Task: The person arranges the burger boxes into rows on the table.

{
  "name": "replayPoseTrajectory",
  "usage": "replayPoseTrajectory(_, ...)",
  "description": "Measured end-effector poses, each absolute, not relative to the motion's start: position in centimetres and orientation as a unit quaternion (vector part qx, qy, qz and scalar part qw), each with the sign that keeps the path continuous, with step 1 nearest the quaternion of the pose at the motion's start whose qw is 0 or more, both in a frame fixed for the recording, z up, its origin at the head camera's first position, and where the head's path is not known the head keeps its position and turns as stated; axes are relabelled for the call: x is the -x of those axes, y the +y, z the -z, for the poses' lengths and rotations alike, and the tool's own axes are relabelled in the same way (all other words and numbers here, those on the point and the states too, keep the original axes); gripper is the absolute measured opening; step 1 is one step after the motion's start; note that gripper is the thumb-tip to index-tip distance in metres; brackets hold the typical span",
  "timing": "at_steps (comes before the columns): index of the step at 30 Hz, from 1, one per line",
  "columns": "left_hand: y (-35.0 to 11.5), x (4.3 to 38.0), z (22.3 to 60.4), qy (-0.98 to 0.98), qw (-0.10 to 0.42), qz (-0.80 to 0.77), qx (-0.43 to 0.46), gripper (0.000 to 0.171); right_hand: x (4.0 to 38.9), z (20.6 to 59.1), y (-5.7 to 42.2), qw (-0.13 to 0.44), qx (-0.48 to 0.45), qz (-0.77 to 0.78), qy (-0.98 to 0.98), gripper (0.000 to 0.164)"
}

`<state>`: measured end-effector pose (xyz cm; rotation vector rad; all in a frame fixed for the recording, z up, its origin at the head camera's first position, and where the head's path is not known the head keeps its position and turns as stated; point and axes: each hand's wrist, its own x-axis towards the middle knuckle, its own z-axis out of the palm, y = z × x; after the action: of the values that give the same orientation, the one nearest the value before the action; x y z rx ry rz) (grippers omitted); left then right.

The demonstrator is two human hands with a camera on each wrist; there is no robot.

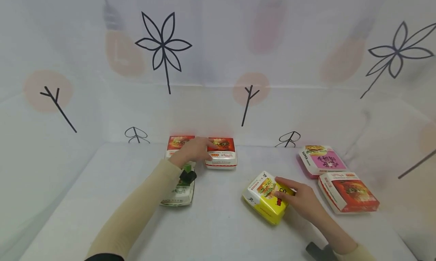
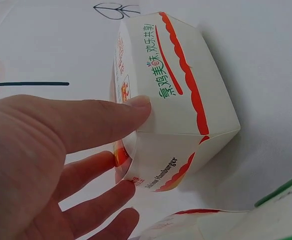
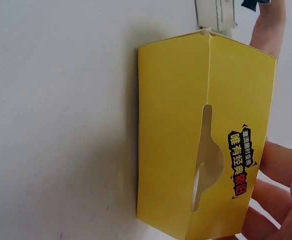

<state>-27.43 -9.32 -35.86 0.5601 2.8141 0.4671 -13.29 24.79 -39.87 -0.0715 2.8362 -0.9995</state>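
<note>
My left hand (image 1: 195, 151) reaches to a red-and-white hamburger box (image 1: 222, 155) at the back. Its thumb lies along the box's upper edge in the left wrist view, the other fingers loosely extended beside the printed end. Under that forearm sits a green-and-white box (image 1: 178, 194), partly hidden, with another red-and-white box (image 1: 178, 141) behind it. Farther right, my right hand (image 1: 303, 200) grips a yellow-and-white hamburger box (image 1: 267, 198), its thumb over the top. In the right wrist view the yellow box's (image 3: 173, 135) slotted side faces the camera.
A pink-and-white box (image 1: 323, 160) and a further red-and-white box (image 1: 351, 193) stand on the right, close together. White cloth printed with line-drawn plants covers the table (image 1: 218, 223) and the back wall (image 1: 211, 109).
</note>
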Motion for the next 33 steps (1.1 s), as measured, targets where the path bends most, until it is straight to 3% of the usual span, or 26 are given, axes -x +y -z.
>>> replayPoseTrajectory(13,-9.2,27.4,35.8,0.964,0.114,-0.147,-0.189,0.049,14.3,40.7,20.2,0.039,0.06,0.376,0.924,0.053)
replayPoseTrajectory(33,-9.1,27.3,36.1,0.963,0.102,-0.168,-0.183,0.056,15.7,40.9,16.1,0.049,0.088,0.394,0.913,0.048)
